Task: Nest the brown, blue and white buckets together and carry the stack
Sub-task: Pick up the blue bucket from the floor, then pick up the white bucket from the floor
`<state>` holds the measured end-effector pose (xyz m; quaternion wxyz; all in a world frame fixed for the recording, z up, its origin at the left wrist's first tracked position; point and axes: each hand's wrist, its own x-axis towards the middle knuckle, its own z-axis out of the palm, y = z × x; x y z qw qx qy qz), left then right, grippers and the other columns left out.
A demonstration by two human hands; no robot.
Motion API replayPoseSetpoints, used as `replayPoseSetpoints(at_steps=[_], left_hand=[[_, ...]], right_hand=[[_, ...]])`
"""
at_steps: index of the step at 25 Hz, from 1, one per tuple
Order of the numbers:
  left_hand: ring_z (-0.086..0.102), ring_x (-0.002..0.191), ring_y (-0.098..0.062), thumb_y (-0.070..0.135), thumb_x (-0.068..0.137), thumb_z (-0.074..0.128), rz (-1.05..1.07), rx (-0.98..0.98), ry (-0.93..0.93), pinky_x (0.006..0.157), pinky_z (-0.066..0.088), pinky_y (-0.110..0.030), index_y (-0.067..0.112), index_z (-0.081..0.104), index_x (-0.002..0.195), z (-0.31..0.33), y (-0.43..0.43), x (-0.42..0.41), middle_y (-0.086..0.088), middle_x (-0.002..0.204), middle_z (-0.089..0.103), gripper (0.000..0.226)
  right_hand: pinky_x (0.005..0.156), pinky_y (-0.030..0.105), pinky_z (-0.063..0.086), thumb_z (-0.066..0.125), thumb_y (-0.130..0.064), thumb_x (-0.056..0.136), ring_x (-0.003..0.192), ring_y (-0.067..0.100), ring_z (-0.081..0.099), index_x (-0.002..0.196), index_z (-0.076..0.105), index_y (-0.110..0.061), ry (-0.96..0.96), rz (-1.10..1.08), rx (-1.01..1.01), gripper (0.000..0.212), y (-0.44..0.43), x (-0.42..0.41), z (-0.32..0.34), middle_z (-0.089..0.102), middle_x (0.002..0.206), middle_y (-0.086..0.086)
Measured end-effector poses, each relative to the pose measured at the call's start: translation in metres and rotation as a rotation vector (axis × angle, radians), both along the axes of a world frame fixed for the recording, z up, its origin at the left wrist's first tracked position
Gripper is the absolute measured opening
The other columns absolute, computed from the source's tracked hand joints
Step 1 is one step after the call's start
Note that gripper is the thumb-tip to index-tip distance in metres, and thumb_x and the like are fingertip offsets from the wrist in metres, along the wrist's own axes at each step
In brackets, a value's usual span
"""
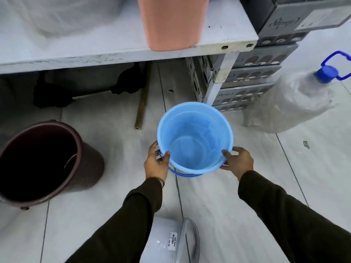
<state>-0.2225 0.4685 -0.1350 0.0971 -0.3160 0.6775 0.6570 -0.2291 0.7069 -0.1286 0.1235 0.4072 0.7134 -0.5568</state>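
Note:
A light blue bucket stands upright in the middle of the view, empty, its blue handle hanging down at the near side. My left hand grips its rim on the left, thumb inside. My right hand grips the rim on the right. A large brown bucket stands on the floor to the left, tilted slightly, open and dark inside. The white bucket lies at the bottom edge between my arms, with a price sticker; only part of it shows.
A white shelf crosses the top with a salmon-pink bin on it. Grey stacked boxes stand to the right of the shelf leg. A wrapped water bottle with a blue cap lies at right. A brown stick leans under the shelf.

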Motion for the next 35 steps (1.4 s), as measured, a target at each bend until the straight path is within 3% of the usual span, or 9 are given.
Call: replayPoseSetpoints(at_steps=[6,10,14,19,23,25,30,32,35], left_hand=[[0.058,0.116,-0.031,0.016,0.089,0.064,-0.136,-0.225,-0.091,0.098,0.052,-0.049,0.029,0.044,0.141,0.004,-0.002,-0.029,-0.007,0.124,0.06,0.057],[0.045,0.134,-0.03,0.028,0.092,0.06,-0.3,-0.275,-0.105,0.112,0.039,-0.041,0.023,0.025,0.151,0.022,-0.011,-0.006,-0.009,0.15,0.043,0.069],[0.048,0.13,-0.024,0.026,0.091,0.06,-0.525,-0.382,-0.074,0.112,0.036,-0.032,0.019,0.046,0.14,0.019,-0.034,0.071,-0.011,0.143,0.046,0.051],[0.045,0.132,-0.016,0.017,0.091,0.056,-0.998,-0.529,-0.056,0.104,0.028,-0.013,0.025,0.054,0.13,0.009,-0.052,0.154,0.001,0.141,0.046,0.041],[0.014,0.15,-0.023,-0.005,0.085,0.05,-1.851,-0.883,0.188,0.121,0.017,-0.035,0.028,0.029,0.148,-0.006,-0.038,0.182,0.005,0.16,0.022,0.074],[0.008,0.151,-0.027,0.0,0.093,0.049,-2.133,-1.123,0.392,0.12,0.016,-0.047,0.029,0.025,0.149,-0.015,-0.029,0.195,0.004,0.163,0.017,0.068],[0.016,0.148,-0.034,0.012,0.1,0.039,-2.094,-1.503,0.562,0.116,0.022,-0.055,0.023,0.042,0.14,-0.018,-0.033,0.209,-0.006,0.156,0.032,0.042],[0.023,0.145,-0.037,0.009,0.099,0.035,-1.96,-1.56,0.535,0.116,0.021,-0.055,0.016,0.053,0.131,0.001,-0.052,0.209,-0.011,0.147,0.044,0.038],[0.052,0.124,-0.034,0.003,0.093,0.04,-1.828,-1.594,0.557,0.115,0.027,-0.047,0.02,0.064,0.111,0.022,-0.106,0.212,-0.008,0.117,0.068,0.034]], right_hand=[[0.075,0.047,0.061,0.068,-0.007,0.09,0.083,0.039,0.072,0.136,0.05,-0.006,-0.015,-0.102,-0.068,0.049,-0.011,-0.002,0.007,0.066,0.114,0.022],[0.088,0.053,0.057,0.05,-0.03,0.101,0.093,0.037,0.066,0.134,0.049,-0.001,-0.047,-0.16,-0.105,0.044,-0.016,0.009,0.016,0.058,0.111,0.014],[0.091,0.051,0.055,0.043,-0.034,0.102,0.09,0.034,0.059,0.104,0.054,-0.002,-0.126,-0.111,-0.026,0.034,-0.025,0.067,0.021,0.056,0.084,0.01],[0.103,0.045,0.05,0.051,-0.011,0.091,0.111,0.034,0.062,0.131,0.057,-0.004,-0.448,0.238,0.058,0.041,-0.036,0.199,-0.038,0.063,0.119,0.017],[0.082,0.027,0.048,0.064,-0.004,0.06,0.106,0.025,0.061,0.116,0.064,-0.003,-0.568,0.443,-0.151,0.057,-0.1,0.309,-0.045,0.065,0.115,0.014],[0.091,0.024,0.045,0.076,-0.014,0.056,0.116,0.021,0.055,0.126,0.058,-0.011,-0.547,0.501,-0.241,0.073,-0.135,0.347,-0.05,0.058,0.119,0.0],[0.079,0.014,0.043,0.068,-0.032,0.09,0.091,0.008,0.062,0.1,0.065,-0.02,-0.193,0.357,-0.133,0.016,-0.199,0.366,-0.048,0.067,0.098,-0.007],[0.074,0.006,0.043,0.066,-0.03,0.092,0.075,-0.004,0.062,0.088,0.067,-0.02,-0.009,0.371,-0.03,0.01,-0.211,0.36,-0.043,0.066,0.083,-0.013],[0.08,0.007,0.049,0.064,-0.023,0.092,0.084,0.0,0.069,0.104,0.073,-0.019,0.207,0.633,0.248,0.016,-0.212,0.344,-0.037,0.075,0.096,-0.01]])
